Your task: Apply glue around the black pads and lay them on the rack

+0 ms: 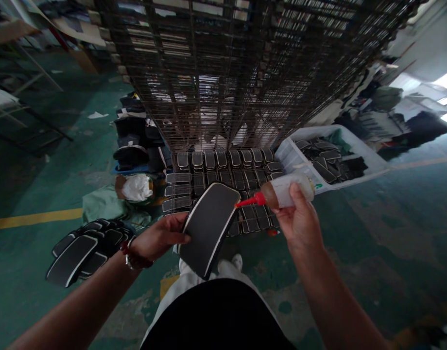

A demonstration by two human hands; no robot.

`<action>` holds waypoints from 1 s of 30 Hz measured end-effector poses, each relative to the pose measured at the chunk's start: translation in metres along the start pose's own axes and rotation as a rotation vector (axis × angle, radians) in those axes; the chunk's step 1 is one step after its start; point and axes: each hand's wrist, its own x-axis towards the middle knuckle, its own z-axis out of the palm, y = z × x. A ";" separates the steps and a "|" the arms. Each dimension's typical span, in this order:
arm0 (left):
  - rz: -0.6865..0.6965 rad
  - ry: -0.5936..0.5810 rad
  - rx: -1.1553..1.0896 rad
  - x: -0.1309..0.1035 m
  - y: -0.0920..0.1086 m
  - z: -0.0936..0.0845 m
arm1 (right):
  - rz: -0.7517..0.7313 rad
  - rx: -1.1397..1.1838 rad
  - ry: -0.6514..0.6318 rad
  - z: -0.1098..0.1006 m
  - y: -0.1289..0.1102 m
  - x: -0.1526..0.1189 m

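A dark padded panel with pale edging (211,223) is held up in front of me by my left hand (165,236), whose thumb lies on its face at the left edge. My right hand (298,218) grips a squeeze bottle (285,191) with a pale label, brownish contents and a red nozzle. The bottle lies nearly level, and its nozzle tip meets the panel's upper right edge. Beneath and beyond the panel, rows of similar smaller dark pieces (209,159) lie on a wire rack shelf.
Tall stacked wire racks (209,63) rise ahead. A white bin (372,167) of dark pieces stands at right. On the floor at left are a pile of edged panels (77,253), a green sack (103,204) and stacked dark items (130,126). A small red-tipped object (273,233) lies by the rack.
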 end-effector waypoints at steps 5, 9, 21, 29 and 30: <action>-0.004 -0.002 -0.033 0.000 0.000 0.002 | 0.021 -0.022 -0.016 0.001 0.001 -0.009; -0.008 0.001 -0.053 -0.001 -0.002 0.002 | 0.034 -0.029 -0.020 0.004 0.002 -0.017; -0.065 0.089 -0.164 -0.003 0.000 0.004 | -0.021 -0.138 -0.103 0.003 0.010 -0.031; -0.082 0.153 -0.220 0.003 -0.001 0.006 | -0.064 -0.208 -0.170 -0.001 0.016 -0.037; -0.087 0.161 -0.224 0.004 -0.001 0.006 | -0.066 -0.206 -0.174 -0.001 0.016 -0.038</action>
